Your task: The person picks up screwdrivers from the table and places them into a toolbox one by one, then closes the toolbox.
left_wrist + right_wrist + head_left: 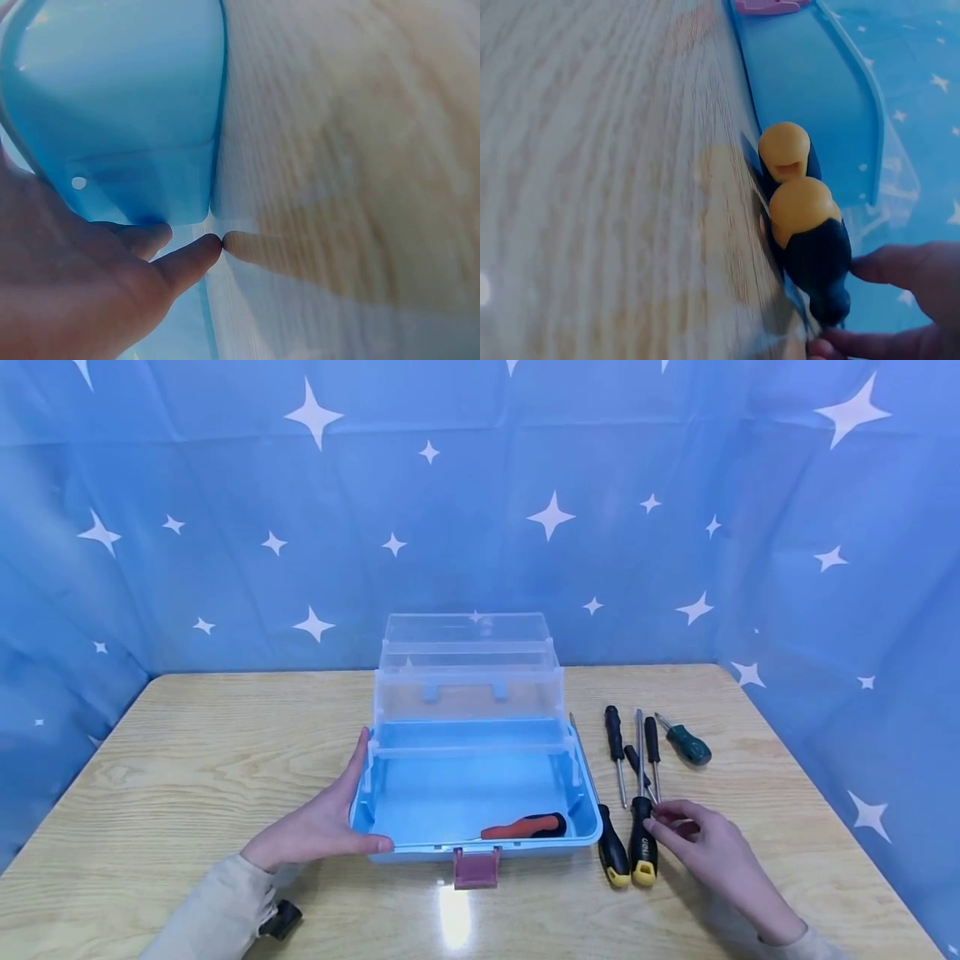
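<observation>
In the head view a light blue toolbox [465, 781] stands with its clear lid [468, 693] raised. An orange-and-black screwdriver [521, 827] lies inside, along the front wall. My left hand [322, 822] rests spread at the front left corner, thumb on the front rim, fingers straight along the side. To the right of the box, my right hand [701, 843] touches a large black screwdriver [643, 839] with a yellow end. In the right wrist view its thumb [892, 266] meets the handle and a finger lies near the neck; I cannot tell whether they pinch it.
A second yellow-ended screwdriver [613, 852] lies against the box's right side. Small black screwdrivers [613, 727] and a stubby green one [688, 745] lie farther back. The purple latch [476, 868] hangs at the box's front. Behind the wooden table [247, 735] is a blue star curtain [480, 485].
</observation>
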`<state>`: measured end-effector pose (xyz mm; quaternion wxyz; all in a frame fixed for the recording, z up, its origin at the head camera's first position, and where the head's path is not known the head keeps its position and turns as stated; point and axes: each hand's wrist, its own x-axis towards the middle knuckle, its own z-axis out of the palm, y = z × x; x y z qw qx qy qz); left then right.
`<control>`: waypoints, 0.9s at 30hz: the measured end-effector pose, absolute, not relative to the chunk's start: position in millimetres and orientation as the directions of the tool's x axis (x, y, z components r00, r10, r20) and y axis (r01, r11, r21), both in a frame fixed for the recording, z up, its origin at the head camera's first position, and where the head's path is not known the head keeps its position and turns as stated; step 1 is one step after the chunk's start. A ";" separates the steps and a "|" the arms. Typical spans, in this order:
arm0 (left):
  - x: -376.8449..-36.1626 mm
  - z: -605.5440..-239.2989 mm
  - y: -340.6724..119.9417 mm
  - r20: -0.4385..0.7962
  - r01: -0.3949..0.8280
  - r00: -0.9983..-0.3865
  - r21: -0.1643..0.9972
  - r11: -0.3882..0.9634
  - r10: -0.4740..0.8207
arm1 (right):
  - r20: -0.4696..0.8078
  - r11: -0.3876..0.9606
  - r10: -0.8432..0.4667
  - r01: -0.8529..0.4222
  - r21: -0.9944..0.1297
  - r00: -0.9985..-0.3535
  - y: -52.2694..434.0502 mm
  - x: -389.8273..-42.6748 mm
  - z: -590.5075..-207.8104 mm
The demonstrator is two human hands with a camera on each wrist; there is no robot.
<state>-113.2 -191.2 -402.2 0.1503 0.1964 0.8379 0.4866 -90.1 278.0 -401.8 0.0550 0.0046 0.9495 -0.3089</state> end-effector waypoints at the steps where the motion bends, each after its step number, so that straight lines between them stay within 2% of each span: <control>1: -113.1 -402.5 -191.1 -0.061 0.181 -0.877 0.876 0.447 0.476 | -0.121 0.815 -0.019 0.054 -0.577 -0.992 277.2 -90.3 -401.1; 14: -110.5 -404.1 -190.4 -0.076 0.165 -0.877 0.880 0.445 0.475 | -0.169 0.883 0.014 0.092 -0.461 -0.985 263.7 -95.3 -397.5; 27: -112.9 -404.3 -191.5 -0.073 0.161 -0.879 0.885 0.437 0.471 | -0.114 0.887 0.005 0.057 -0.457 -0.993 267.6 -99.5 -400.8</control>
